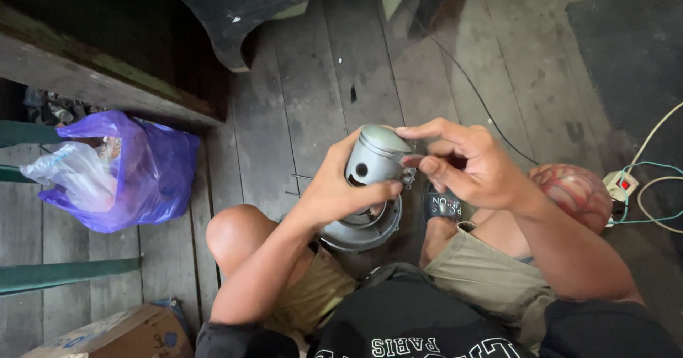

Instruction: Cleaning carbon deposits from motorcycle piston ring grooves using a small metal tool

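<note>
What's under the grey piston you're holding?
Below the piston, held by the left hand, lies a round grey metal cover on the plank floor. The hand hides part of it.

a silver-grey piston (376, 155) with a dark round hole in its side, held over a dull grey metal disc (363, 228). shorts (491, 276) are khaki, the shirt (420, 326) black with white lettering. a bag (142, 173) at left is glossy purple, with clear whitish plastic bunched at its mouth. the floor (320, 80) is weathered grey-brown planks, streaked darker. a box (114, 337) is tan cardboard with blue print. at right, a ball (576, 194) is reddish-brown with pale swirling lines; a socket (620, 185) is white with a red switch, its cables white and teal.
</note>
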